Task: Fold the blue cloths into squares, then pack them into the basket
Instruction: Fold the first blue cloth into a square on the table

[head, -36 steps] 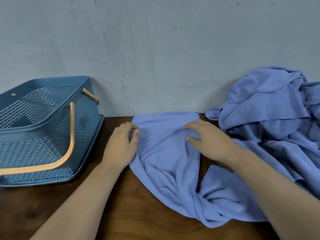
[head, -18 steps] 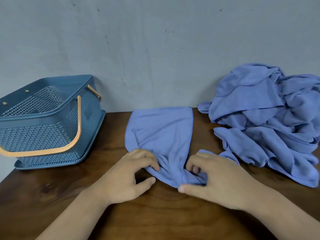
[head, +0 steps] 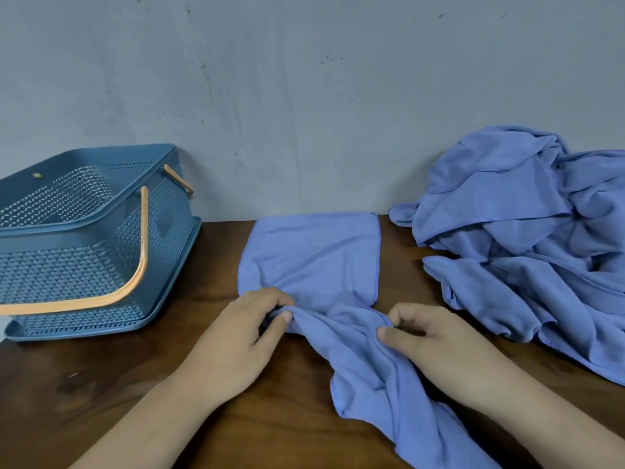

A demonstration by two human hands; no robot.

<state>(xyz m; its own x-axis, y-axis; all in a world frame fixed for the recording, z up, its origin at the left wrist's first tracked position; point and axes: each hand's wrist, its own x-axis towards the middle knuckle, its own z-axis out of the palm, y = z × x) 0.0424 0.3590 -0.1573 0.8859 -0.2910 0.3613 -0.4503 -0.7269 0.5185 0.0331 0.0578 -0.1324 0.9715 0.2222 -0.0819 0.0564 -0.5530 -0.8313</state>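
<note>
A blue cloth (head: 314, 262) lies on the dark wooden table (head: 101, 384), its far half flat against the wall and its near half bunched and trailing toward me on the right. My left hand (head: 236, 340) pinches a fold of the cloth at its left side between thumb and fingers. My right hand (head: 436, 343) pinches the cloth at its right side, fingers curled on the fabric. A pile of crumpled blue cloths (head: 527, 238) sits at the right. The blue perforated basket (head: 84, 252) with an orange handle stands at the left, nothing visible inside.
A grey wall (head: 304, 96) rises straight behind the table's back edge. The basket's orange handle (head: 135, 272) hangs down over its near side. Bare wood shows between the basket and the cloth.
Both hands came from the cloth's far corners to its bunched middle and now pinch it a little wider apart. The near part of the cloth now trails toward me.
</note>
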